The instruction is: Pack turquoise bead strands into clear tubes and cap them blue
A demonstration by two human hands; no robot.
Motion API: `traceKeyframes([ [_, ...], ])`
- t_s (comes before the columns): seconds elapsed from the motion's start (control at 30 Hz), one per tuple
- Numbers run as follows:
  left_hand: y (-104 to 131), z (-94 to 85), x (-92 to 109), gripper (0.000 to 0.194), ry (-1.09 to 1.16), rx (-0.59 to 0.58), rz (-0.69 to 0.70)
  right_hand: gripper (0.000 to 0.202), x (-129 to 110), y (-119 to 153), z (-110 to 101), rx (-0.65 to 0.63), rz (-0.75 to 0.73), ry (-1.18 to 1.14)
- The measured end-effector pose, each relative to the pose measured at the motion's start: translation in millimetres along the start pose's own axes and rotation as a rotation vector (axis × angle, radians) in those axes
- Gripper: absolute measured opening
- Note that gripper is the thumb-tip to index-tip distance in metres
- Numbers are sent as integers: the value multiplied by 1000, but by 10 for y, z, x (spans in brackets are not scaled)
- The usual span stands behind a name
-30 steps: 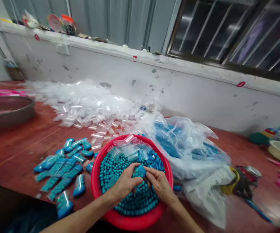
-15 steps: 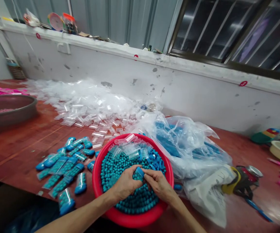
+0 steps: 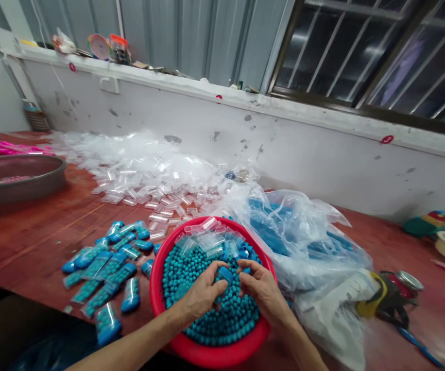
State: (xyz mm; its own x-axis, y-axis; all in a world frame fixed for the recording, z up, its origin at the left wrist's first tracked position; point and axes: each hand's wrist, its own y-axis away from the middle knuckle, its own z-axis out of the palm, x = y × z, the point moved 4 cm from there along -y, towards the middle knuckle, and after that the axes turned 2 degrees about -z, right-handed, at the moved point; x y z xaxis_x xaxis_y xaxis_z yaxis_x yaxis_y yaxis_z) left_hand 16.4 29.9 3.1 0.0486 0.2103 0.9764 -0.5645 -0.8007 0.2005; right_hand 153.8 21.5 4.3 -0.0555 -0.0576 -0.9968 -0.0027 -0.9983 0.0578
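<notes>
Over a red basin (image 3: 155, 281) of teal beads (image 3: 228, 322), my left hand (image 3: 203, 291) is closed around a small clear container with a blue cap (image 3: 224, 274). Most of that container is hidden by the fingers. My right hand (image 3: 261, 288) is just to its right, apart from it, with the thumb and fingers curved and separated. Some blue shows between those fingers, probably the loose blue caps (image 3: 251, 252) in the basin behind. Clear empty tubes (image 3: 210, 242) lie on the beads at the basin's far side.
Several bead-filled, blue-capped containers (image 3: 108, 275) lie left of the basin on the red table (image 3: 25, 247). Clear tubes (image 3: 130, 159) are heaped behind. A plastic bag of blue pieces (image 3: 303, 232) stands right of the basin, and a grey-brown basin (image 3: 21, 190) sits at far left.
My right hand has let go of the blue cap end and moved slightly right, its fingers spreading. My left hand still holds the container. The view has shifted slightly.
</notes>
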Motion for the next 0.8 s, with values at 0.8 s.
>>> traceKeyframes([
  [0.8,10,-27,0,20,-47,107,102,65,-84,255,541,-50,-317,1004],
])
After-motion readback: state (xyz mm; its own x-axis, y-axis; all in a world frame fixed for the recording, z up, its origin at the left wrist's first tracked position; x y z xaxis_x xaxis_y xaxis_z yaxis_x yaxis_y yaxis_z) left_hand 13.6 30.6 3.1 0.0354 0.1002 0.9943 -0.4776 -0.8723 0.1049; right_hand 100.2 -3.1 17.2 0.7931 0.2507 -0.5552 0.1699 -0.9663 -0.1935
